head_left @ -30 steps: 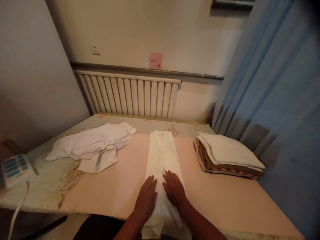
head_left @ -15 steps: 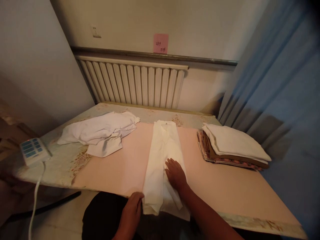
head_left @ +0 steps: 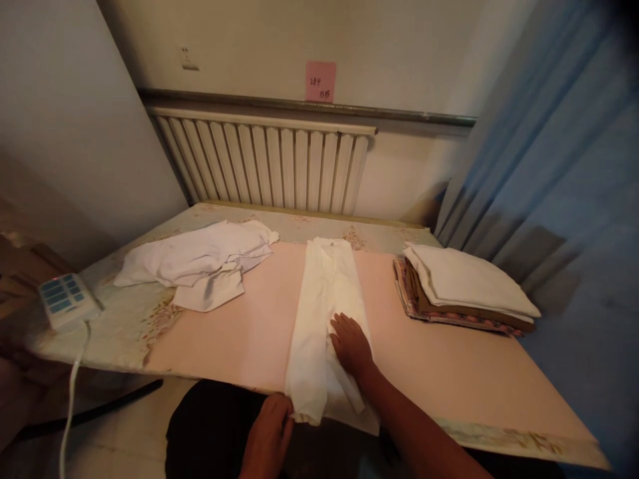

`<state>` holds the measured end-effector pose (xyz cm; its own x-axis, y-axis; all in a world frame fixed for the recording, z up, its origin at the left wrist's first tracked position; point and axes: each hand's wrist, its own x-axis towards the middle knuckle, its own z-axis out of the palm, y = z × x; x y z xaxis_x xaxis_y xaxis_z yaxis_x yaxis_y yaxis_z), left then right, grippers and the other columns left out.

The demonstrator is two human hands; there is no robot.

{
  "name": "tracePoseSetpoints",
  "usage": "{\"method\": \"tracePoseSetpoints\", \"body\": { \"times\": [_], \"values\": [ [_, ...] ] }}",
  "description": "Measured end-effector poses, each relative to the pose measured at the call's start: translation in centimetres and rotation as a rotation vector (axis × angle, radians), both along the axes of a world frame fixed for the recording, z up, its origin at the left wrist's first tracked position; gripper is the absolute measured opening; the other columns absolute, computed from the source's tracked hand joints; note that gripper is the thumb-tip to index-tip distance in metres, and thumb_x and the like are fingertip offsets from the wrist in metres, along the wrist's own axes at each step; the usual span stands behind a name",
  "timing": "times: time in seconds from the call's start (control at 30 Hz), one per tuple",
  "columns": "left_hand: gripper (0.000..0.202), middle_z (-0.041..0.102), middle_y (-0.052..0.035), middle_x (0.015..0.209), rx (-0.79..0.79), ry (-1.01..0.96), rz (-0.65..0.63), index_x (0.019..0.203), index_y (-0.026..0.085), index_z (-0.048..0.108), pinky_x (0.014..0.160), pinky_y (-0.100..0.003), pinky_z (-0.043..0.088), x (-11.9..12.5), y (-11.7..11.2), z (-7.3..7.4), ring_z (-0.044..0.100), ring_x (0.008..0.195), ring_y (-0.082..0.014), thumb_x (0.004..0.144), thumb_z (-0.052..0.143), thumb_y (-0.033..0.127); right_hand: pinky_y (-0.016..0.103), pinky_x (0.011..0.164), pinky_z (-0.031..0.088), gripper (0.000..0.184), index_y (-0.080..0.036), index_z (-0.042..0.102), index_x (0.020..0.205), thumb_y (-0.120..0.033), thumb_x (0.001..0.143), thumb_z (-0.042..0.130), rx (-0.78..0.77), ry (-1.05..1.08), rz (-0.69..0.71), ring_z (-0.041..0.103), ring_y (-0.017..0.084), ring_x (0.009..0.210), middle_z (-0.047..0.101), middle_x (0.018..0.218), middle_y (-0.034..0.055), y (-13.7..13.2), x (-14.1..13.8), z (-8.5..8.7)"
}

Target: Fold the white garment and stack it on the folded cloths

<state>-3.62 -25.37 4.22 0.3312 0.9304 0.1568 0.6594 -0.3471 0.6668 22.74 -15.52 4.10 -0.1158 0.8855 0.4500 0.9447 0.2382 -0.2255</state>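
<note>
Below, left hand (head_left: 269, 426) grips garment (head_left: 324, 313) hem — overhanging.

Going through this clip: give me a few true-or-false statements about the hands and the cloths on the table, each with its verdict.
1. The right hand lies flat on the long white garment. True.
2. The left hand rests on the crumpled cloth. False: the left hand grips the garment's near end at the table edge; the crumpled white cloth lies apart, far to the left.
3. A folded stack sits on the table to the right of the garment. True.
4. The pink note hangs on the curtain. False: the pink note is stuck on the wall above the radiator.
</note>
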Motion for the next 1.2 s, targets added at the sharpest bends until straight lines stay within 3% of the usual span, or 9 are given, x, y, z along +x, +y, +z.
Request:
{"method": "tracePoseSetpoints", "body": {
  "times": [0.13,0.3,0.37,0.47,0.63,0.73,0.83,1.03,1.2],
  "values": [
    [0.020,0.064,-0.0025,0.080,-0.010,0.050,0.039,0.084,0.026,0.059,0.068,-0.026,0.046,0.1,-1.1,-0.2,0.061,0.073,-0.0158,0.092,0.041,0.029,0.045,0.114,0.030,0.036,-0.017,0.059,0.126,-0.020,0.092,0.048,0.003,0.006,0.004,0.044,0.024,0.134,0.057,0.137,0.0096,0.0,0.0,0.0],
    [0.017,0.070,-0.0029,0.085,-0.042,0.125,-0.120,0.089,0.027,0.062,0.069,-0.025,0.047,-0.2,-1.3,-0.6,0.065,0.077,-0.0166,0.091,0.045,0.030,0.044,0.113,0.031,0.037,-0.019,0.059,0.126,-0.020,0.091,0.048,0.009,-0.002,-0.001,0.044,0.023,0.134,0.058,0.136,0.0088,0.1,0.0,0.0],
    [0.017,0.069,-0.0028,0.083,-0.035,0.134,-0.156,0.087,0.027,0.062,0.068,-0.025,0.047,-0.2,-1.0,-0.2,0.065,0.075,-0.0161,0.091,0.046,0.032,0.044,0.113,0.032,0.036,-0.018,0.059,0.126,-0.020,0.091,0.048,0.012,-0.004,-0.003,0.045,0.023,0.133,0.058,0.136,0.0091,0.0,0.0,0.0],
    [0.025,0.067,-0.0032,0.079,0.031,0.088,-0.109,0.081,0.025,0.060,0.067,-0.025,0.048,-0.1,0.1,1.1,0.063,0.072,-0.0154,0.094,0.042,0.035,0.044,0.113,0.032,0.036,-0.018,0.059,0.125,-0.021,0.092,0.047,0.015,-0.002,0.003,0.045,0.024,0.133,0.057,0.136,0.0090,0.1,0.0,0.0],
    [0.031,0.067,-0.0109,0.112,0.199,-0.007,-0.027,0.113,0.022,0.062,0.096,-0.037,0.049,1.5,4.0,2.7,0.061,0.109,-0.0224,0.095,0.038,0.031,0.045,0.113,0.032,0.035,-0.017,0.060,0.124,-0.020,0.091,0.048,0.003,0.011,0.000,0.045,0.025,0.133,0.057,0.136,0.0090,0.2,0.0,0.0],
    [0.040,0.057,-0.0136,0.135,0.249,0.033,-0.025,0.129,0.018,0.055,0.109,-0.044,0.041,3.3,6.6,2.1,0.051,0.128,-0.0251,0.095,0.038,0.031,0.045,0.113,0.032,0.036,-0.018,0.059,0.125,-0.020,0.091,0.049,0.004,0.007,0.007,0.045,0.024,0.133,0.057,0.136,0.0085,0.2,0.0,-0.1],
    [0.046,0.045,-0.0135,0.148,0.266,0.115,-0.082,0.137,0.016,0.048,0.113,-0.047,0.036,5.4,8.7,1.1,0.039,0.138,-0.0258,0.095,0.037,0.029,0.044,0.113,0.032,0.036,-0.018,0.059,0.126,-0.019,0.091,0.049,0.012,-0.005,-0.001,0.044,0.024,0.134,0.058,0.136,0.0087,0.2,0.0,-0.3],
    [0.050,0.039,-0.0110,0.152,0.312,0.264,-0.216,0.143,0.019,0.042,0.116,-0.051,0.028,7.6,10.7,-0.2,0.032,0.143,-0.0266,0.095,0.039,0.028,0.043,0.113,0.033,0.035,-0.018,0.060,0.125,-0.020,0.092,0.049,0.049,-0.024,-0.014,0.046,0.024,0.133,0.059,0.135,0.0085,0.2,-0.1,-0.5],
    [0.053,0.041,-0.0070,0.152,0.445,0.393,-0.204,0.148,0.022,0.035,0.116,-0.050,0.030,7.4,11.0,-1.2,0.034,0.142,-0.0251,0.096,0.037,0.029,0.046,0.113,0.034,0.035,-0.016,0.060,0.125,-0.020,0.092,0.048,0.077,-0.011,0.001,0.046,0.024,0.132,0.059,0.134,0.0088,0.2,0.0,-1.0]
  ]
}}
